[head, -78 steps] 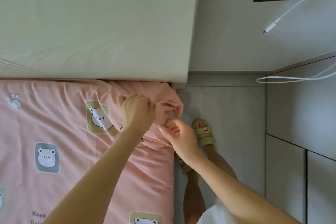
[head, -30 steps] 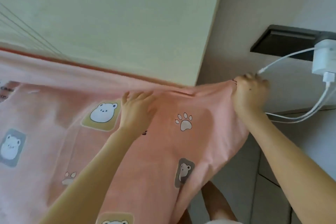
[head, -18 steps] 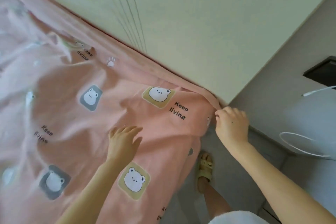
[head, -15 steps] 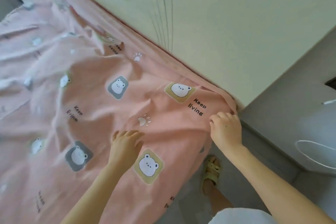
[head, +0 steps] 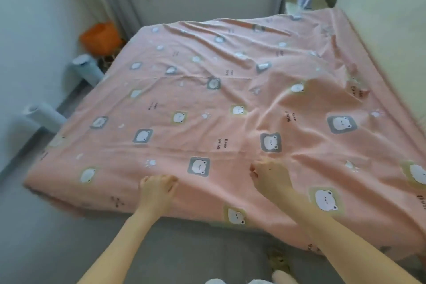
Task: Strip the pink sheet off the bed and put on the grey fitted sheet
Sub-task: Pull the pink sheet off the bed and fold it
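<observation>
The pink sheet (head: 207, 104), printed with bear squares, paw prints and "Keep living", covers the whole bed. It lies smooth on the left and is loose and rumpled on the right, near the headboard. My left hand (head: 156, 189) rests at the bed's near edge with its fingers curled into the fabric. A little to its right, my right hand (head: 269, 177) sits on top of the sheet, fingers bent down into a fold. No grey fitted sheet is in view.
A cream padded headboard (head: 391, 30) runs along the right. On the floor at the far left lie an orange bag (head: 99, 37) and two pale blue cylinders (head: 87, 69). A window with piled cloth is at the back. Grey floor (head: 69, 237) lies before me.
My view has swung from the headboard corner to the whole bed. My right hand has left that corner and now lies on the sheet near my left hand at the near edge.
</observation>
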Available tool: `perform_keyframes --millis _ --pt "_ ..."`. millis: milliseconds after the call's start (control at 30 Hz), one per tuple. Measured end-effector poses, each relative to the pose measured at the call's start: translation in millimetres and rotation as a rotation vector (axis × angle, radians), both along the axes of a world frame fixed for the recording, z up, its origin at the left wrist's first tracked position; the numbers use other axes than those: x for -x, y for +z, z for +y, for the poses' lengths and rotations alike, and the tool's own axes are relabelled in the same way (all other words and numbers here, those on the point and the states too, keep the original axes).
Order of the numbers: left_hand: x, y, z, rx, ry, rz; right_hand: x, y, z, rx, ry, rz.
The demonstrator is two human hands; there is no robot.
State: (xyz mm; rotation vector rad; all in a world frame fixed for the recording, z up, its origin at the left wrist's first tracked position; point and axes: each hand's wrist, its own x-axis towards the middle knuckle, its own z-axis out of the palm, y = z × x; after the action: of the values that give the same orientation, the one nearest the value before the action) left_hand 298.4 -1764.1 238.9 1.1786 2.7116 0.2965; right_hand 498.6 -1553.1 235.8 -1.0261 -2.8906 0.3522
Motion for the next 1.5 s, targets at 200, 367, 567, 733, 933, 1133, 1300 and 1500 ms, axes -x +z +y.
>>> perform_keyframes --millis 200,367,567,733,933,1133,1300,1500 --pt "63 4 -155 -0.063 0.423 0.004 146 16 -82 0.001 0.37 -0.015" --pt "100 -8 -242 -0.014 0.728 -0.026 252 4 -142 0.076 0.556 -0.032" --pt "181 -40 -300 -0.043 1.094 -0.221 367 -21 -191 0.126 0.728 -0.093" --pt "248 -59 -326 -0.162 1.354 -0.369 471 -39 -222 0.17 0.795 -0.183" --pt "327 -78 -366 -0.235 1.475 -0.457 590 -60 -288 0.164 0.903 -0.278" --pt "428 -117 -443 -0.307 1.49 -0.5 719 -113 -399 0.073 1.055 -0.342" --pt "527 -165 -524 -0.352 1.465 -0.588 826 -170 -501 -0.135 1.207 -0.453" --pt "628 -234 -595 -0.365 1.479 -0.585 940 -254 -601 -0.367 1.338 -0.444"
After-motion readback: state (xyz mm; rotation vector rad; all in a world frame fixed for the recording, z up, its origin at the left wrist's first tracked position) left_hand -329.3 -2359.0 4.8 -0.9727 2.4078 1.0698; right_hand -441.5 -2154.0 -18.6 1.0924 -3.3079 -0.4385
